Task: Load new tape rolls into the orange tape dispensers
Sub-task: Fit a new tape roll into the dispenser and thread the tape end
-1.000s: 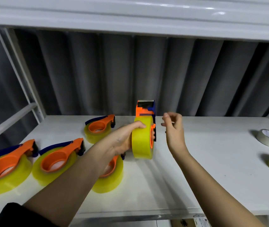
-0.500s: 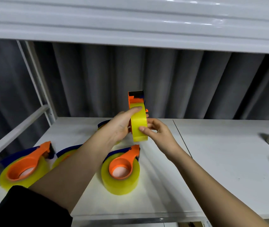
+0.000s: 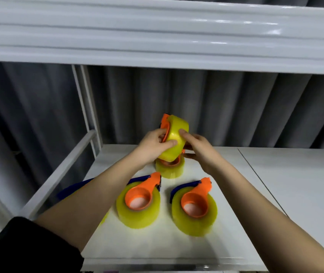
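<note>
I hold the yellow tape roll up over the white shelf, my left hand and right hand both wrapped round it. It sits on its orange dispenser. It looks smooth, hard and a bit heavy, so I think holding its round sides is best.

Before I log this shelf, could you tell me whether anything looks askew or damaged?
Nothing stands out. Both hands, left and right, hold one loaded orange tape dispenser tilted; the loaded dispensers on the white shelf lie flat and intact.
</note>
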`<state>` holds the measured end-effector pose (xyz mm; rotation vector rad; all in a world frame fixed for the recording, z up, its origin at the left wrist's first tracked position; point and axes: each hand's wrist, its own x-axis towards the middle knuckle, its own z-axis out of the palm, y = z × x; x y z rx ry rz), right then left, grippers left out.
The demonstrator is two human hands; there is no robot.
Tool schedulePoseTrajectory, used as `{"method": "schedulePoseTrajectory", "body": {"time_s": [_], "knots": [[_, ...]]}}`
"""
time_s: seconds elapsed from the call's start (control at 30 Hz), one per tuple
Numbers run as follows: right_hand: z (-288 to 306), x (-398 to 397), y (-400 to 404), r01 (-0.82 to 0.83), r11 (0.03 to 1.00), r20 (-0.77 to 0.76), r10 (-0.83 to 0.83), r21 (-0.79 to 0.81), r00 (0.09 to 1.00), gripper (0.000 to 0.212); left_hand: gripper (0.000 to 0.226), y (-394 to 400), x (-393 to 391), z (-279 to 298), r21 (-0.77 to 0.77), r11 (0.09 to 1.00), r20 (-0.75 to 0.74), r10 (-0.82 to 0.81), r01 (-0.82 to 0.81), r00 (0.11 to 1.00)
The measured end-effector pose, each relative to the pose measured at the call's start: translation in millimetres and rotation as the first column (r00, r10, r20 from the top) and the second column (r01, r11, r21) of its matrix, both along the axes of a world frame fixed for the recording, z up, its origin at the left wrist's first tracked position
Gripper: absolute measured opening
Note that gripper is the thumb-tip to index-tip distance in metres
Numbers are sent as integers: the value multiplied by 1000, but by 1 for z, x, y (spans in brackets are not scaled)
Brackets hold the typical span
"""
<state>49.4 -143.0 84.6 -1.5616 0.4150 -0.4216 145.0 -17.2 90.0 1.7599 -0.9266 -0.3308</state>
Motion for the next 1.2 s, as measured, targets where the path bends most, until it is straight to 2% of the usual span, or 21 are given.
{"method": "schedulePoseTrajectory", "body": {"time_s": [0.07,0.13,0.23,0.3,0.37,0.43,0.5,0.63,0.77,0.83,0.93,1.2], "knots": [[4,17,7,0,996,-55,-5,-87,998,37,40,11,19,-1,127,991,176,6,-29,984],[7,35,15,9,993,-55,-16,-114,998,32,46,20,37,-4,290,950,392,-6,-117,920],[10,62,34,-28,984,-101,11,-175,995,21,51,31,56,-6,398,890,544,-33,-223,839],[5,77,43,-28,971,-137,-5,-238,991,21,47,35,63,-7,442,838,682,-81,-321,727],[-2,91,46,-11,961,-199,-46,-276,979,33,45,37,72,-9,465,779,776,-131,-420,617],[-9,104,47,-21,954,-270,-63,-298,961,36,44,37,80,-14,503,714,800,-170,-487,576],[-16,116,47,-64,938,-327,-54,-341,944,28,44,37,88,-20,542,660,798,-211,-520,564],[-28,135,49,-136,886,-345,-29,-444,938,18,44,38,99,-34,638,574,733,-250,-514,632],[-44,149,50,-308,754,-417,51,-580,908,42,42,40,107,-52,664,513,728,-278,-543,627],[-56,161,47,-378,702,-476,64,-603,877,51,45,39,113,-61,688,491,705,-278,-534,652],[-76,178,45,-425,675,-564,17,-603,826,60,45,38,125,-76,717,476,674,-286,-510,681],[-113,207,42,-500,634,-671,-39,-590,741,64,43,37,137,-105,739,447,653,-288,-504,701]]}}
